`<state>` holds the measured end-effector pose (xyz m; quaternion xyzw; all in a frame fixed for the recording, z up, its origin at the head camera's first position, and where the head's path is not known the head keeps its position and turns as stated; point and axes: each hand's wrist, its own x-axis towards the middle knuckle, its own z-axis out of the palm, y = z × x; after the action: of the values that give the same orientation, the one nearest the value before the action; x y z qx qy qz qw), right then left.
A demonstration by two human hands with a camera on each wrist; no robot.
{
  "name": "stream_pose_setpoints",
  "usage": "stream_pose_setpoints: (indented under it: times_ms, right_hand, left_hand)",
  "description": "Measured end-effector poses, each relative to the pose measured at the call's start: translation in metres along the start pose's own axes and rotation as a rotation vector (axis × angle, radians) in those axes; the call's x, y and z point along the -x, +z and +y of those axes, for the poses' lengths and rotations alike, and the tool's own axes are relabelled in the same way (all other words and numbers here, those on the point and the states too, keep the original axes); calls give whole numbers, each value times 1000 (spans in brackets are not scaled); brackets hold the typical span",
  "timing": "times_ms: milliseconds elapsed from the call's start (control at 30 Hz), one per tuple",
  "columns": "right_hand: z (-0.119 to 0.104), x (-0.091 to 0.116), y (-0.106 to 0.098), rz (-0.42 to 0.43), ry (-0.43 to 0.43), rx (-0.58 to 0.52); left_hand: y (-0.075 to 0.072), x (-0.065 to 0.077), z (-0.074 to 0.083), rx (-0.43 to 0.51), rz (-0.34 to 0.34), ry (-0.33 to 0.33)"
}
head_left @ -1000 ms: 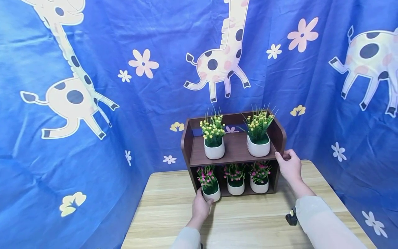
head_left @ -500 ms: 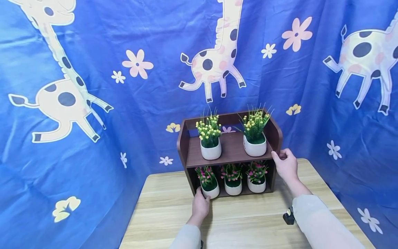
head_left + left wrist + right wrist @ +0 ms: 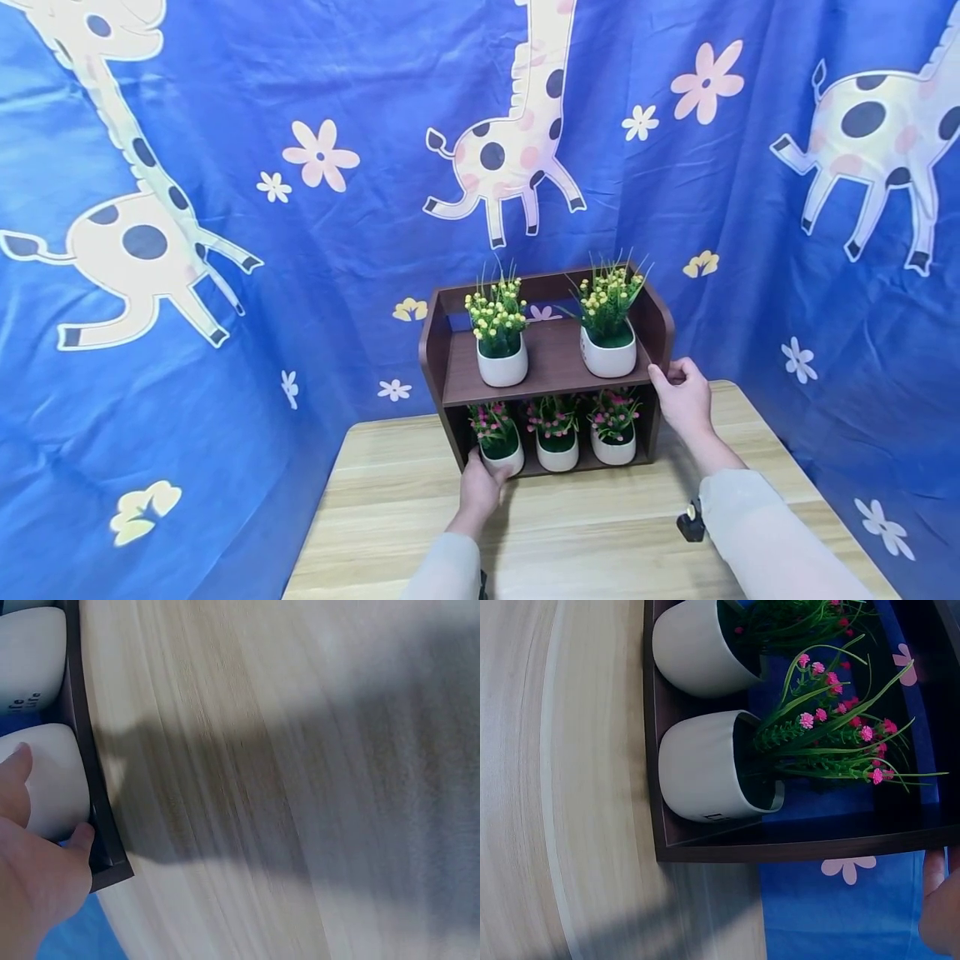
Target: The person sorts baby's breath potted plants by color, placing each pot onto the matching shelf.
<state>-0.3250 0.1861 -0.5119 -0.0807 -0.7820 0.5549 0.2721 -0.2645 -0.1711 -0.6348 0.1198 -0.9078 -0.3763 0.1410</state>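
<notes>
A dark brown two-tier shelf (image 3: 562,343) stands on the wooden table. At the lower tier's left end, my left hand (image 3: 478,490) grips a white pot of pink artificial flowers (image 3: 510,460). In the left wrist view, this white pot (image 3: 58,776) sits inside the shelf's front rim, with fingers against its front and side. My right hand (image 3: 687,402) holds the shelf's right side panel, its thumb near the upper board's front corner. Only part of the right hand (image 3: 939,915) shows in the right wrist view, outside the panel.
Two more pink-flowered pots, the middle one (image 3: 557,457) and the right one (image 3: 613,448), share the lower tier. Above stand two white pots of yellow flowers (image 3: 502,368) (image 3: 609,358). Bare wooden tabletop (image 3: 585,542) lies in front; a blue giraffe-print curtain (image 3: 360,275) hangs behind.
My left hand has pushed the left pink-flowered pot back into the lower tier, from jutting past its front edge. My right hand keeps its hold on the shelf. The head view has shifted slightly.
</notes>
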Motion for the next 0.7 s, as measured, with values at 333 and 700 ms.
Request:
stream_pose_setpoints:
  times_ms: [333,700]
  right_hand:
    - [1,0,2,4,7,-7]
    - [3,-1,2,0,13,-11]
  left_hand:
    - [-3,-5,-3,-14,-22,12]
    - [-4,-6,-2,-40,-35,43]
